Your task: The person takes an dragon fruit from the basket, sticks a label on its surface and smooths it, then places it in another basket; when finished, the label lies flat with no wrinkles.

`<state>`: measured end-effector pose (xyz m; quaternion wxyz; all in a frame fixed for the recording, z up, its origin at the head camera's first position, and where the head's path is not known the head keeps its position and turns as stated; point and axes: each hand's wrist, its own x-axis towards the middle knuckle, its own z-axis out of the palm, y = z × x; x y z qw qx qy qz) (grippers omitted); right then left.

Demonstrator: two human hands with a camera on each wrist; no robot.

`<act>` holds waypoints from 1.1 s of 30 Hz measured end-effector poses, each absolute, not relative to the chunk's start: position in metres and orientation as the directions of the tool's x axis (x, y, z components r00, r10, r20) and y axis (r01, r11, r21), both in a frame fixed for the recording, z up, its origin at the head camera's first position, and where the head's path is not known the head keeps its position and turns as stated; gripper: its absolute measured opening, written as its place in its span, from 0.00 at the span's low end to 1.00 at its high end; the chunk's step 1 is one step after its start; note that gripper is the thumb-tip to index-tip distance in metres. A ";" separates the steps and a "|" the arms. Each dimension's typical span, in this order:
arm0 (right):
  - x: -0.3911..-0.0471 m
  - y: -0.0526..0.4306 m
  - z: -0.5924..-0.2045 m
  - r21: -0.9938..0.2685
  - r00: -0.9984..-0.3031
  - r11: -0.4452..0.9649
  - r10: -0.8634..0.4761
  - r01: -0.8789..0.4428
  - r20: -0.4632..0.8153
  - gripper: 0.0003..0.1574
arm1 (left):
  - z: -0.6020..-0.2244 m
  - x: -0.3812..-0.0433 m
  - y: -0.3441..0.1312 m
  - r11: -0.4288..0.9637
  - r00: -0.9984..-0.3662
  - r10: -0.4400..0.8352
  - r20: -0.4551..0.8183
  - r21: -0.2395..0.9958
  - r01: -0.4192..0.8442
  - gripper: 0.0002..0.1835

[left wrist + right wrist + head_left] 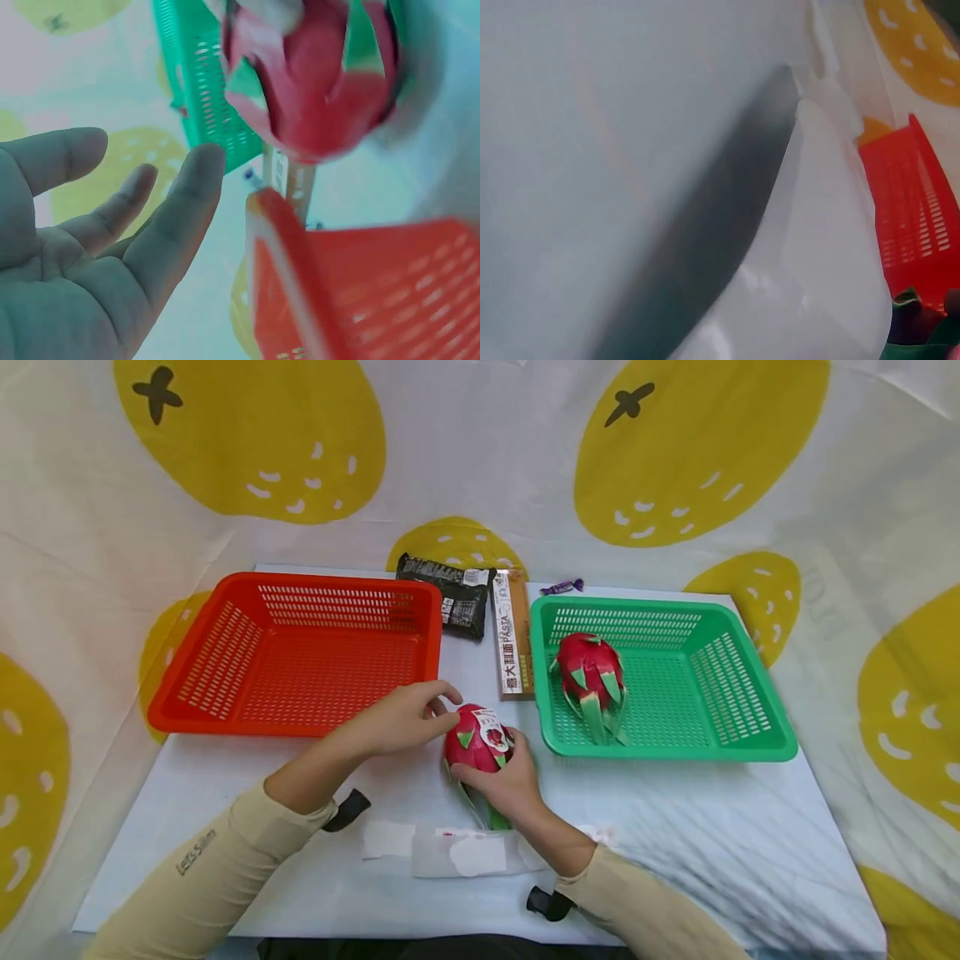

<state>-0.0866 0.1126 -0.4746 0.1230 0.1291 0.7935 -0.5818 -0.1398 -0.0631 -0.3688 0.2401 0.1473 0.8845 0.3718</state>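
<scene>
A red dragon fruit [463,745] with green scales stands at the table's middle, a white printed sticker [491,729] on its upper side. My right hand [517,783] grips it from the right, thumb on the near side. On the left, my left hand [405,718] hovers close to the fruit's top. Its fingers are loosely bent and hold nothing; the left wrist view shows this hand [97,240] apart from the fruit [315,82]. In the right wrist view only a sliver of green leaf [907,296] shows, beside a large pale sheet [810,247].
A red basket [247,727] stands left, a green basket [712,752] right with a second dragon fruit [588,664] inside. Behind lie a black packet [457,597], a pasta box [513,639] and a purple-wrapped candy [562,587]. A strip of sticker backing paper [431,856] lies in front.
</scene>
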 end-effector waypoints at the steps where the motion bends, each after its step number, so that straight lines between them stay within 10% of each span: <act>1: -0.087 0.112 -0.475 -0.894 -0.941 0.294 0.068 0.337 -0.332 0.60 | -0.370 -0.135 -0.066 0.644 -0.849 0.436 -0.297 0.762 0.064 0.19; 12: -0.065 0.146 -0.398 -0.969 -0.994 0.223 0.006 0.104 -0.105 0.56 | -0.361 -0.104 -0.075 0.057 -0.978 0.187 0.095 0.993 0.108 0.14; 20: -0.091 0.236 -0.297 -0.988 -0.939 -0.013 0.313 -0.153 0.141 0.43 | -0.382 -0.113 -0.025 -0.004 -0.956 0.286 -0.061 0.998 -0.065 0.10; 28: -0.179 0.325 -0.294 -0.835 -0.919 0.433 0.342 0.340 -0.196 0.64 | -0.430 -0.119 0.045 -0.062 -0.851 0.417 -0.320 0.924 -0.378 0.23; 33: -0.211 0.348 -0.322 -0.610 -0.920 0.690 0.257 0.390 -0.297 0.71 | -0.440 -0.121 0.059 -0.107 -0.851 0.402 -0.338 0.905 -0.411 0.23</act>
